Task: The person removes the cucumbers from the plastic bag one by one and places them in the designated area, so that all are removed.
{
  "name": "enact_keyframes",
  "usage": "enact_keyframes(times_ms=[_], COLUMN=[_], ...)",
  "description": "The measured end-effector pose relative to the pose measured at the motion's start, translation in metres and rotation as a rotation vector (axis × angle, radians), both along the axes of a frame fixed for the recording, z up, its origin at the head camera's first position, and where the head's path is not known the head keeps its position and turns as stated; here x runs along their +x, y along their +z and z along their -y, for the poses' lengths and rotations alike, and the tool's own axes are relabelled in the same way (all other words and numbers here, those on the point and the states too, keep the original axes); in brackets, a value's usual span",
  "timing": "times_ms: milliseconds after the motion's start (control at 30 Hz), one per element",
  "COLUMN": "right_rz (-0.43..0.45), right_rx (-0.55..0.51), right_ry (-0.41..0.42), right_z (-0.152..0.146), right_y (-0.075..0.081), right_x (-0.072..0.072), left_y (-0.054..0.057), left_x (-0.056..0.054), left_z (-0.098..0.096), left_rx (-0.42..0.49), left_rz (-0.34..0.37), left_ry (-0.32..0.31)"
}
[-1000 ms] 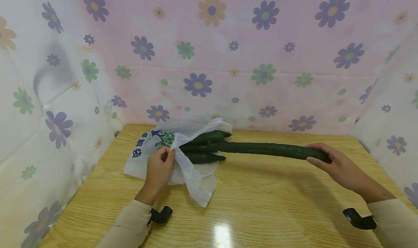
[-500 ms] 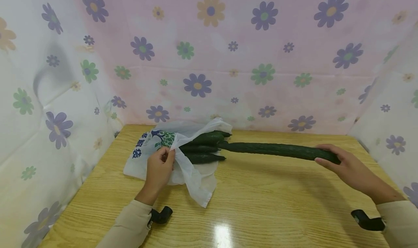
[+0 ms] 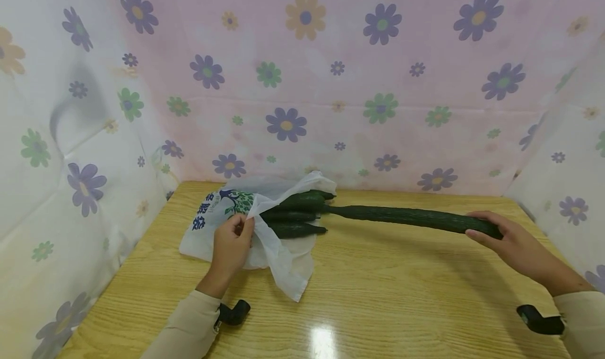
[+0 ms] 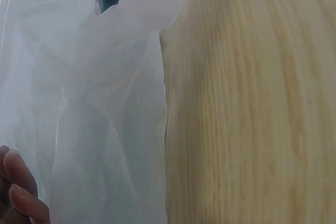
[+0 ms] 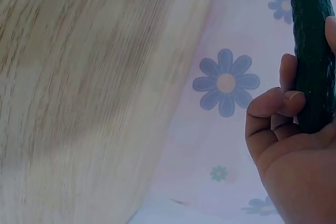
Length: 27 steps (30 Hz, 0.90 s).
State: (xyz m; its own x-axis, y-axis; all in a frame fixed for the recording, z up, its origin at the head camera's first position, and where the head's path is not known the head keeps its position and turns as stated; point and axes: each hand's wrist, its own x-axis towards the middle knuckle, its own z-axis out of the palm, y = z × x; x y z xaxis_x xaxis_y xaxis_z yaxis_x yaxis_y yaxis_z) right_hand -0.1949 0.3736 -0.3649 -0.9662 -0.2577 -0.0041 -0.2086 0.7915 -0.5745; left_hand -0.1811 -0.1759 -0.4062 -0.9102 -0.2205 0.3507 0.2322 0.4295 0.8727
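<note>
My right hand [image 3: 510,243] grips the outer end of a long dark green cucumber [image 3: 411,216], held level above the table; its thin tip is by the bag's mouth. In the right wrist view, fingers curl round the cucumber [image 5: 313,51]. My left hand [image 3: 231,243] pinches the edge of a white plastic bag [image 3: 283,264] with a printed tree and blue characters. Several more cucumbers [image 3: 295,230] stick out of the bag, their other ends hidden inside. The left wrist view has the bag [image 4: 110,119] and curled fingers of the left hand [image 4: 21,187] at the lower left.
The bag lies on a wooden table [image 3: 378,296] at the left rear. Flowered cloth [image 3: 331,86] hangs behind the table and along both sides. A black wrist camera [image 3: 233,313] sits at the left wrist, another camera [image 3: 539,319] at the right.
My right hand has moved to the right with the cucumber, whose thin tip has slid away from the other cucumbers at the bag's mouth. The left hand stays on the bag's edge.
</note>
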Motion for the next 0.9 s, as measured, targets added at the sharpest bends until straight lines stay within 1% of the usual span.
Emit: enact_keyframes(times_ms=[400,700,900], right_rz=[0.033,0.050,0.069], right_rx=[-0.030,-0.036,-0.033], right_ry=[-0.011,-0.032,-0.041], right_z=[-0.012,-0.021,-0.024], right_y=[-0.009,-0.013,-0.017], right_x=[-0.004,-0.010,-0.014], left_y=[-0.005,-0.001,-0.001], left_x=[0.000,-0.001,0.000], left_z=[0.001,0.000,0.000], left_rx=[-0.002,0.002,-0.009], left_rz=[0.002,0.001,0.020], left_ry=[-0.007,-0.007,0.001])
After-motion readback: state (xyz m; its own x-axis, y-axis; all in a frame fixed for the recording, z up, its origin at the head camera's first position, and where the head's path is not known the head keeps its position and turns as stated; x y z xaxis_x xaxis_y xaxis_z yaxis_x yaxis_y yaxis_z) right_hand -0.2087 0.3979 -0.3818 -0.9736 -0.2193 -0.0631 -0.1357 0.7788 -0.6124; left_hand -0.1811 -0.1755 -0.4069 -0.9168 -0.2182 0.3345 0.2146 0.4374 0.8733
